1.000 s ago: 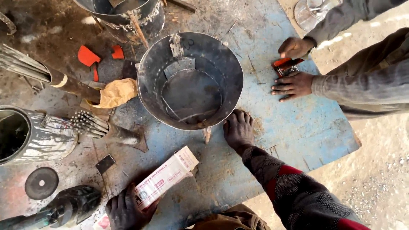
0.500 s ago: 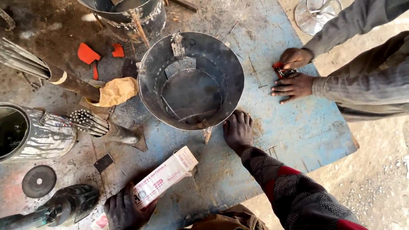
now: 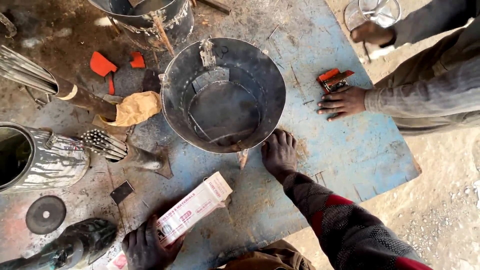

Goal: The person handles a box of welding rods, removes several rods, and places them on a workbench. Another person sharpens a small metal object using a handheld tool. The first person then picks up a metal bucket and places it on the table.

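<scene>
Gripping a carton (image 3: pixel 192 209), left hand (image 3: pixel 146 246) fingers closed — right hand (image 3: pixel 279 154) flat beside bucket (image 3: pixel 223 94).

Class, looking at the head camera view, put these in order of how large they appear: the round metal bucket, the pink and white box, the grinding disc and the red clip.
1. Bucket, by far the largest.
2. Box, held in the left hand.
3. Disc.
4. Clip.
The box is longer than the disc, but the disc is wider, so that pair is close.

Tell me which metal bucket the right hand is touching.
The open round metal bucket in the middle: the right hand rests at its lower rim. The bucket at the top and the shiny one at left lie untouched.
</scene>
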